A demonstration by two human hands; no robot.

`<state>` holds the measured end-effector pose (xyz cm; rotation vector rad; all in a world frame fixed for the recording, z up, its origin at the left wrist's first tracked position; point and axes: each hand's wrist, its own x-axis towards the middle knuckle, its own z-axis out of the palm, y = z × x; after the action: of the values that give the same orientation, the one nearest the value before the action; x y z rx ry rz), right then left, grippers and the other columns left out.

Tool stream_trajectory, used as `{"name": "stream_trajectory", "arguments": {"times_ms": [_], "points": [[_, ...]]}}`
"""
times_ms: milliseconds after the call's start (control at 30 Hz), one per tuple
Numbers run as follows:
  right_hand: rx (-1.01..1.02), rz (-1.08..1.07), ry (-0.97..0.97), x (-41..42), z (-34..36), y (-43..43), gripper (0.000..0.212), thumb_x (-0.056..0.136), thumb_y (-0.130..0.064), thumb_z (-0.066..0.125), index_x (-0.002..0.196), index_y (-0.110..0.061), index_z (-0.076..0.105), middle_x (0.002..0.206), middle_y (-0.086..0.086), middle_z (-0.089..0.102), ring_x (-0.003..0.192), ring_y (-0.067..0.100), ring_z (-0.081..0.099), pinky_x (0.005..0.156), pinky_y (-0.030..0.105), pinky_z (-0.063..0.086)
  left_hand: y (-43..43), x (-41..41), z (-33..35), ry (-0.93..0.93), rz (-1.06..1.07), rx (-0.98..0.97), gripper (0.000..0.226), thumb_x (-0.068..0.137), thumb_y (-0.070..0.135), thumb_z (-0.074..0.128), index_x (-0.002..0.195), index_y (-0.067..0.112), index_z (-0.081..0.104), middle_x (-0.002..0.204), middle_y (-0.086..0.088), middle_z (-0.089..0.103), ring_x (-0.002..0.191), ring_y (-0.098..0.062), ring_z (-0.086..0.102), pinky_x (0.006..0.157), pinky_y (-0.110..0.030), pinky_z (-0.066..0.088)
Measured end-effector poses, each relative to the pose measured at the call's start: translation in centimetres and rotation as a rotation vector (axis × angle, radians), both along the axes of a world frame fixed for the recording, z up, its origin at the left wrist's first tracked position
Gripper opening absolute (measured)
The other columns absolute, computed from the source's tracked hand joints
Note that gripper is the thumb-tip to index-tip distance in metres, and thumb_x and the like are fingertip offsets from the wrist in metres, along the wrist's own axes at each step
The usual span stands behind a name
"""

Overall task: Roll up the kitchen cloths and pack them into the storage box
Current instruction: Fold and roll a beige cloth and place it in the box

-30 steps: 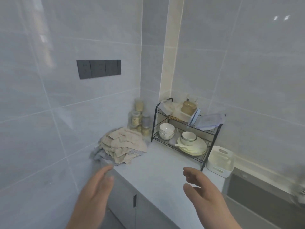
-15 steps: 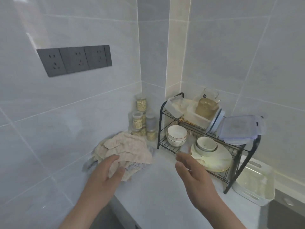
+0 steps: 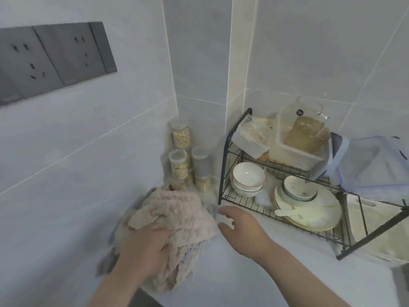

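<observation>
Kitchen cloths [image 3: 177,216], blurred, lie partly under the gripping left hand [image 3: 143,253].

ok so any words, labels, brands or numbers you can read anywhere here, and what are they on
Nothing here reads as text.
Sticker, dark and round, on the jug: too blurred to read.
Jars: no labels show.
Sockets: no readable markings.

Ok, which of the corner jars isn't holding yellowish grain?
The upper jar nearest the dish rack: it looks grey inside, while the other jars look yellowish.
</observation>
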<state>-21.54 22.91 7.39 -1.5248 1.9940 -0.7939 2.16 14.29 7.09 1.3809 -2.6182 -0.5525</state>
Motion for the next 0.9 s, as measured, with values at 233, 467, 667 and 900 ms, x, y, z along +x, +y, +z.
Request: {"name": "stream_trajectory", "arguments": {"times_ms": [233,467,667,900], "points": [[0.255,0.036,0.145,0.7,-7.7,-5.7,0.04,0.094,-0.018,0.049,0.134,-0.026,0.052,0.141,-0.008,0.048,0.128,0.011,0.046,0.106,0.02,0.034,-5.5,1.3,-6.5,-0.116,-0.271,0.021,0.022,0.073,0.037,0.067,0.095,0.033,0.067,0.104,0.021,0.055,0.096,-0.008,0.056,0.076,-0.026,0.05],[0.217,0.175,0.271,-0.6,-15.0,-6.6,0.05,0.087,-0.019,0.058,0.136,-0.025,0.049,0.138,-0.006,0.046,0.127,0.017,0.042,0.104,0.022,0.034,-7.5,1.6,-9.0,0.044,-0.301,-0.024,0.025,0.059,0.021,0.085,0.073,0.033,0.068,0.094,0.026,0.054,0.087,0.008,0.048,0.077,0.004,0.031],[-0.226,0.252,0.479,-2.4,-18.1,-7.8,0.025,0.08,-0.018,0.046,0.095,-0.02,0.066,0.092,-0.005,0.066,0.084,0.021,0.062,0.071,0.027,0.054,-8.1,2.0,-8.9,0.095,-0.265,-0.222,0.013,0.08,0.046,0.04,0.086,0.041,0.05,0.099,0.031,0.056,0.086,0.011,0.051,0.066,-0.009,0.045],[-0.431,-0.033,0.298,-2.1,-16.0,-8.2,0.014,0.084,-0.008,0.066,0.085,-0.02,0.074,0.077,-0.01,0.069,0.072,0.0,0.058,0.059,0.01,0.043,-8.1,1.7,-9.4,0.239,-0.131,-0.344,0.026,0.084,0.036,0.053,0.091,0.059,0.045,0.068,0.022,0.059,0.064,0.005,0.056,0.059,-0.033,0.049]]}}
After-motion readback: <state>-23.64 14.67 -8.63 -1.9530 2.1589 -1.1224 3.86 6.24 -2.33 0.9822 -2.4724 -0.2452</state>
